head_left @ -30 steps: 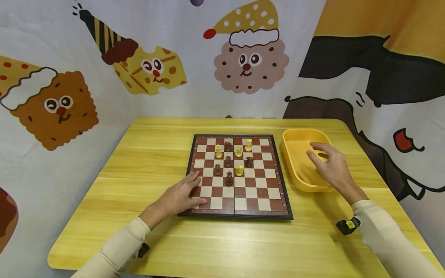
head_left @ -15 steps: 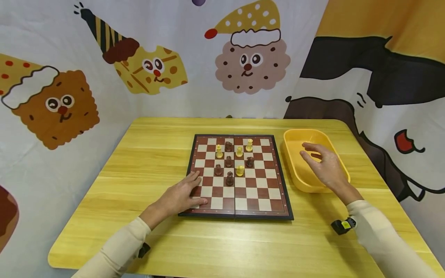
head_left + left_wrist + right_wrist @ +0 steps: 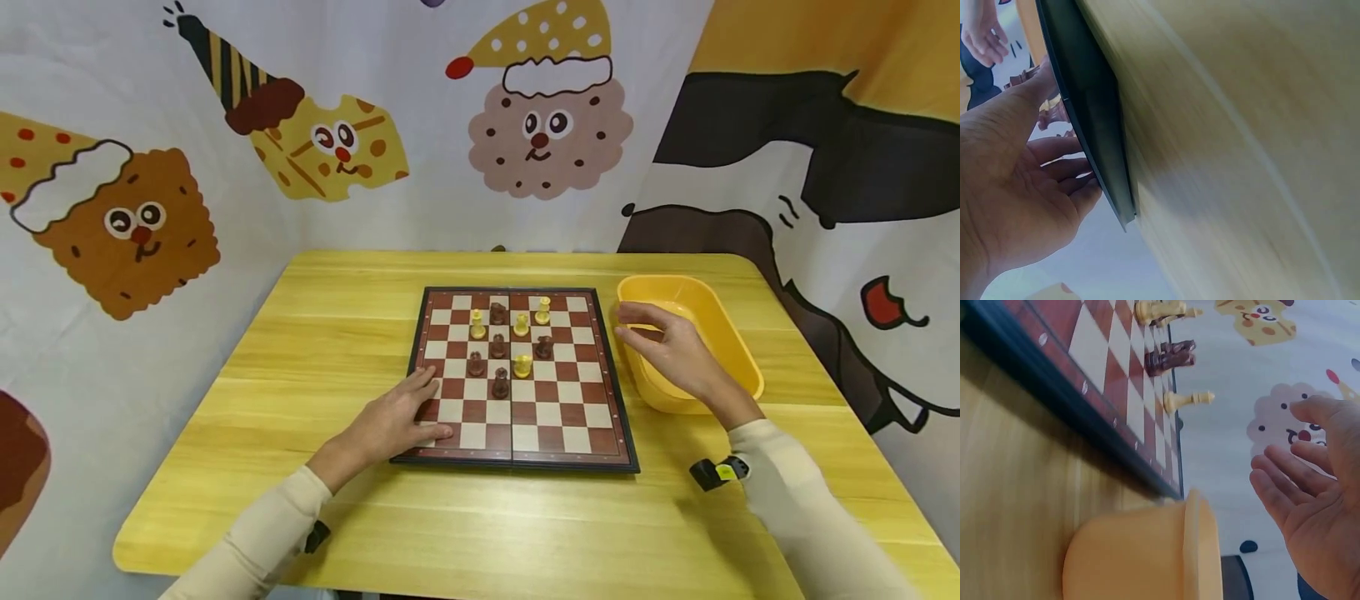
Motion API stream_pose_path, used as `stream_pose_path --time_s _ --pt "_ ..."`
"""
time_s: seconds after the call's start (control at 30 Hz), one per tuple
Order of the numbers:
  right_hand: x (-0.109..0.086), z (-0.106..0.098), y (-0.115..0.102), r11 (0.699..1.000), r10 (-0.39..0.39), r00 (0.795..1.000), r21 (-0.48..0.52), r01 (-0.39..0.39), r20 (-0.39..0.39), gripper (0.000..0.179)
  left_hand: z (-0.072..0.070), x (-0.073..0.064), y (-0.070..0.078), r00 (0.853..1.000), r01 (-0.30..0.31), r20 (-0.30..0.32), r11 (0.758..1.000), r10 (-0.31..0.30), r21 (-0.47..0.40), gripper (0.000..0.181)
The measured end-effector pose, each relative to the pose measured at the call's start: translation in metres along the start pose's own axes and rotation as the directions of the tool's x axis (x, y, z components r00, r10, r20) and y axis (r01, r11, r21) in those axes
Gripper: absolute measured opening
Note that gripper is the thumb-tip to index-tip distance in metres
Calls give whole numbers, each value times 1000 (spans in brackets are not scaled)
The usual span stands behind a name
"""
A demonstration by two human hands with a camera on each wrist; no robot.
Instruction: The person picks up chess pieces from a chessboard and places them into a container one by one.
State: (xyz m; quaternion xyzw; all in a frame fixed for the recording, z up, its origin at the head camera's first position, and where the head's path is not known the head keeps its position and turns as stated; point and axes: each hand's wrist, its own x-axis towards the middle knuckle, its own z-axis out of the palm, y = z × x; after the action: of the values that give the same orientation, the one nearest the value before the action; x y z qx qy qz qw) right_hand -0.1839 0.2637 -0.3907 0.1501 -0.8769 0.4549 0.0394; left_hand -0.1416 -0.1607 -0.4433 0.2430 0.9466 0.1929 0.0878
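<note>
My left hand (image 3: 384, 432) rests on the left edge of a folding chessboard (image 3: 561, 415), its thumb and fingers spread over the border squares. In the left wrist view its fingertips touch the dark rim. Several pieces stand on the far and middle squares. Among them are a dark one (image 3: 500, 384) nearest me, a pale yellow one (image 3: 522, 366) beside it, a dark knight (image 3: 543, 347) and a tall pale piece (image 3: 542, 311). My right hand (image 3: 678, 357) hovers over the left side of a yellow plastic tub (image 3: 738, 350). In the right wrist view its fingers are loosely bent and hold nothing.
The board and tub sit on a yellow wood-grain table (image 3: 315, 333), the tub just right of the board. A cartoon-printed curtain (image 3: 442, 208) hangs behind the table. Each wrist carries a small black camera (image 3: 707, 475).
My right hand has moved left across the tub, toward the board's right edge. My left hand stays on the board. The pieces keep their squares, and the head view has shifted slightly.
</note>
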Motion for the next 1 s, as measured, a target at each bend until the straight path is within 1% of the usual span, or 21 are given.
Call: stream_pose_path --time_s 0.07,0.2,0.37,0.6,0.73,0.83,1.0 --pt "4 5 -1 999 -9 1000 32 10 -11 46 0 0 -1 1000 -2 -2 1000 2 0 88" --pt "10 15 -7 998 -14 1000 57 15 -9 47 -1 1 0 1000 -10 -5 1000 10 -1 88" --pt "19 30 -16 997 -13 1000 79 11 20 49 -2 1 1 1000 -4 1 1000 4 -3 87" --pt "30 51 -15 997 -2 998 81 -2 56 43 -3 1 3 1000 -1 1 1000 1 -6 86" --pt "33 64 -13 998 -13 997 61 8 81 41 -2 0 3 1000 -5 6 1000 5 5 85" --pt "35 73 -13 1000 -28 995 14 27 92 41 -2 -2 2 1000 -7 20 1000 6 10 84" --pt "38 84 -11 998 -42 992 -31 46 117 38 -2 -2 2 999 -27 22 1000 27 -10 83"
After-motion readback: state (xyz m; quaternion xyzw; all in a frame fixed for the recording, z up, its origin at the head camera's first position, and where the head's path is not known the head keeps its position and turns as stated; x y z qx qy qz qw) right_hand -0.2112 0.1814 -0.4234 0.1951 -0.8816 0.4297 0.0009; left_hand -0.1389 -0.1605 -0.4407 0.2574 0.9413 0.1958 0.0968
